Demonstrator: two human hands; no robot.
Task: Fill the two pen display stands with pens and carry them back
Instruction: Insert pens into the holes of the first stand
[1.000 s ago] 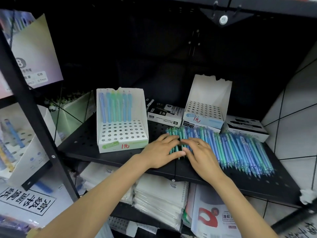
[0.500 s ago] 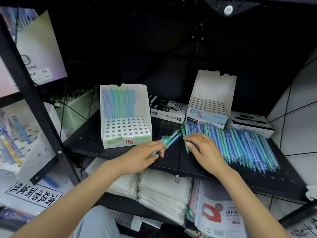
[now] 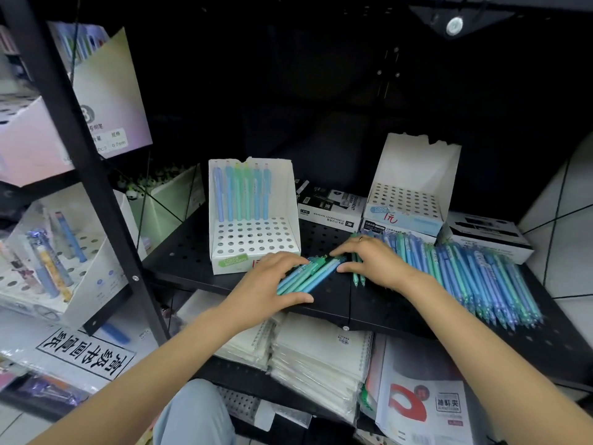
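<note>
Two white pen display stands sit on a black perforated shelf [image 3: 179,258]. The left stand [image 3: 256,242] holds several blue and green pens in its back row. The right stand [image 3: 407,203] is empty and sits on boxes. A long pile of blue and green pens [image 3: 475,277] lies along the shelf. My left hand [image 3: 269,281] grips a small bunch of teal pens [image 3: 311,274] just in front of the left stand. My right hand [image 3: 372,264] rests flat on the pile's left end, with its fingertips touching the bunch.
Black and white marker boxes [image 3: 333,207] lie behind the stands, another [image 3: 487,236] at the right. A black upright post [image 3: 96,194] stands at the left with more pen displays beyond it. Notebooks [image 3: 321,358] are stacked on the shelf below.
My left hand has pulled a small bunch of pens out of the pile, leftward and toward me. My right hand stays on the pile's left end.
</note>
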